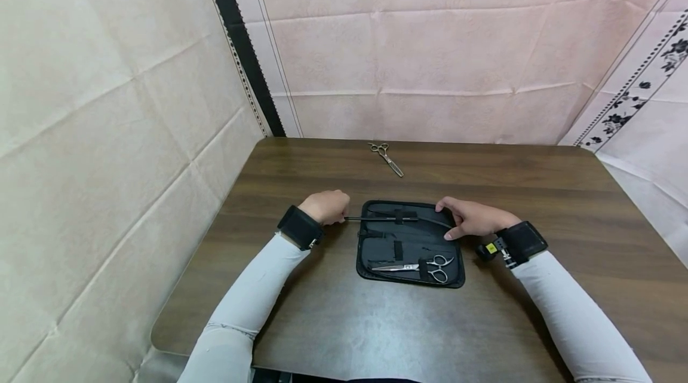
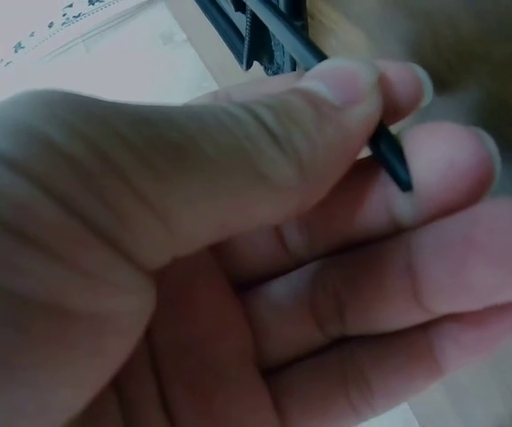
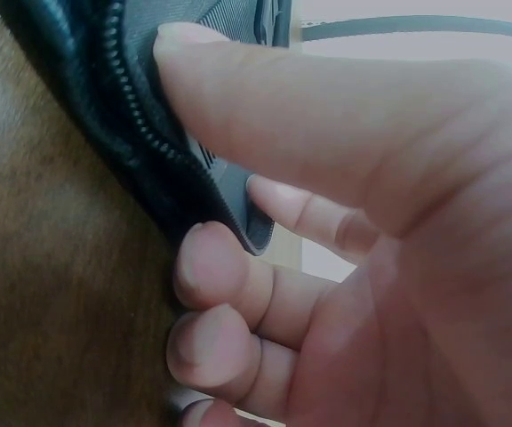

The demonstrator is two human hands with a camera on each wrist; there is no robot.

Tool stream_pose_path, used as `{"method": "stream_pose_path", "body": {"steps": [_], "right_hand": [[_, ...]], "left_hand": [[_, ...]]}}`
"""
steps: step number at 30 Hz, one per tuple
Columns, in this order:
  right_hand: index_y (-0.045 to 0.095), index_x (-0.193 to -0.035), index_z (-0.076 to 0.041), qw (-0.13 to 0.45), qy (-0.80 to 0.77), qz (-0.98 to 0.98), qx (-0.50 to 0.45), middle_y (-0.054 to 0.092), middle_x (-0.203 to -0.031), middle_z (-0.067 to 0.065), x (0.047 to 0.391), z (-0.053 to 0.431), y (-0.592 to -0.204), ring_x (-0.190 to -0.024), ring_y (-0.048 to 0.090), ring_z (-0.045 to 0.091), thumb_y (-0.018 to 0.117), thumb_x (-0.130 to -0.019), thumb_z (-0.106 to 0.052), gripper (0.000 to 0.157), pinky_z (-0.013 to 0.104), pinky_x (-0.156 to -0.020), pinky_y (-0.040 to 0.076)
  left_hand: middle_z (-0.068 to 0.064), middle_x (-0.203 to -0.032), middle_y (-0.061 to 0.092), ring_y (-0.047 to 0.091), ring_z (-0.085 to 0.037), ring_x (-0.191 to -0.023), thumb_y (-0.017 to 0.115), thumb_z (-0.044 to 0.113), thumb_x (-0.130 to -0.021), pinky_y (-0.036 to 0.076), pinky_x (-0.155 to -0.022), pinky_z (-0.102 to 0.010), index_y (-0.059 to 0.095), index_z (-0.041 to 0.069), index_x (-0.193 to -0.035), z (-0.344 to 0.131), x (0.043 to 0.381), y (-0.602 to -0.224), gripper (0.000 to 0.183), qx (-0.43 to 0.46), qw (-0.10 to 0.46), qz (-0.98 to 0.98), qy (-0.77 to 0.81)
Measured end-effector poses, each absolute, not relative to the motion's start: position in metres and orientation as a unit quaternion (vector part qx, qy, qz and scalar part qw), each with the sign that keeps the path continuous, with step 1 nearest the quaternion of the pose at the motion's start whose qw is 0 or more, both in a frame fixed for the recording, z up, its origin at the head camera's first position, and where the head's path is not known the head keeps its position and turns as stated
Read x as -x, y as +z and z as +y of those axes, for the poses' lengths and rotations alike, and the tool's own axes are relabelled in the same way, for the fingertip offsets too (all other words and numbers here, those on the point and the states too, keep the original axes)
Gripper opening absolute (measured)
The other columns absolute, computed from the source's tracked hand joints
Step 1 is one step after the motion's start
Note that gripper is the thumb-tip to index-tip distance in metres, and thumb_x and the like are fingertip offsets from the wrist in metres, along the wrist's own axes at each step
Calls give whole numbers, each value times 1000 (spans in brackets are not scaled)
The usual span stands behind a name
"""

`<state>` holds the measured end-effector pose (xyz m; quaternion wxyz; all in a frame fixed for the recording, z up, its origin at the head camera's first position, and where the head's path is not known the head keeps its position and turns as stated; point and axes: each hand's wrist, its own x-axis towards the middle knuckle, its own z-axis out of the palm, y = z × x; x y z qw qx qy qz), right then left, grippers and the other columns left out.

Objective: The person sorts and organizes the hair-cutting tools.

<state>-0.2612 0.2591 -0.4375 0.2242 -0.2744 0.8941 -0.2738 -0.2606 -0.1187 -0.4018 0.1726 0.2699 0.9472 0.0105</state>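
A: What are you wearing on your arms?

B: You have a white left sleeve (image 1: 249, 299) and a white right sleeve (image 1: 575, 317), both long and fairly smooth. A thin seam (image 1: 232, 328) crosses your left one.

A: And below the cuffs?

B: A wide black left band (image 1: 300, 227) and right band (image 1: 522, 242). Beside your right one sits a small black unit (image 1: 484, 255) with a yellow square (image 1: 491, 248) and silvery metal parts (image 1: 506, 257).

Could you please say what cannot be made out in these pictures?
Left wrist: far end of the stick, cut off by top edge.
Right wrist: much of the case, cut off by top edge.
Head: stick's tip, hidden by left hand.
Head: any markings on far scissors, too small.
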Motion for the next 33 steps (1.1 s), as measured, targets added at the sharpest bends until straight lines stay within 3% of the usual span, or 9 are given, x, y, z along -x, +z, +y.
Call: {"method": "stream_pose_path", "body": {"steps": [8,18,33], "right_hand": [[48,-142,-4,221,-275,893,280,53,-79,3,262,259,-438,-70,50,17,83,-89,-25,66,29,-62,41],[48,-143,-5,222,-275,894,276,52,-79,2,261,258,-438,-71,50,18,83,-89,-24,67,28,-63,41],[47,-143,-4,221,-276,892,282,53,-79,2,261,259,-439,-70,50,16,83,-89,-24,68,28,-63,41]], "left_hand": [[4,-69,60,52,-10,-60,69,6,-99,44,-58,-24,79,8,-81,-116,261,-405,21,-277,165,946,8],[5,-66,52,46,-10,-57,68,5,-98,39,-56,-24,79,7,-79,-116,262,-409,23,-296,151,943,7],[5,-65,54,47,-10,-56,68,3,-98,40,-55,-24,80,6,-77,-116,262,-410,24,-290,149,945,20]]}}
